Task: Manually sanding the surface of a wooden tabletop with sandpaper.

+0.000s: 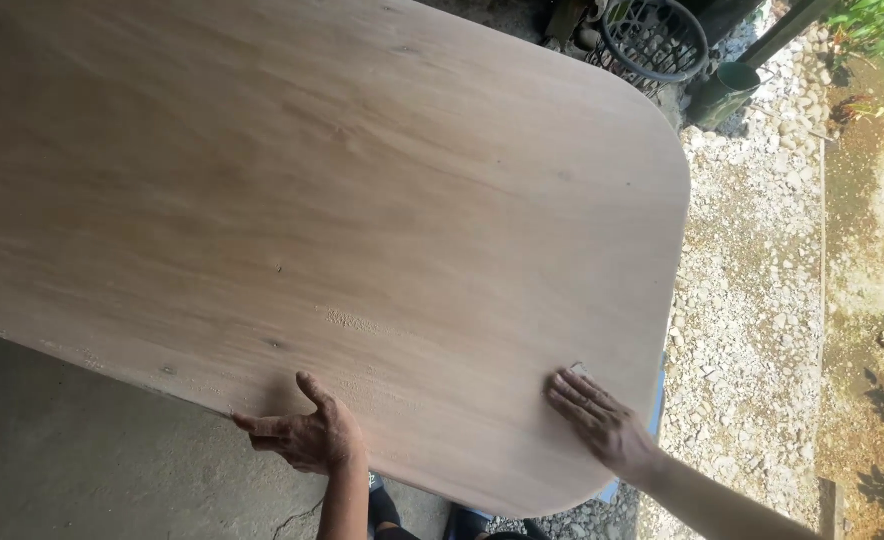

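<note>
Two hands on a rounded wooden tabletop

Nearest, the left hand [307, 435] grips the tabletop [362, 200] at its near edge, fingers curled around it; the right hand [600, 420] presses flat, fingers spread, near the right corner. Gravel [752, 260] lies far right.

Two bare forearms come into view from the near edge, both reaching away from the person. The left hand [307, 432] sits near the middle of the near side, its wrist almost straight above a forearm that rises nearly vertical. Its thumb points up and far, while the fingers are curled and point to the left. The right hand [600, 420] lies further to the right, palm down and flat, with the fingers close together and pointing far and to the left. Its forearm runs diagonally toward the near right corner.
</note>
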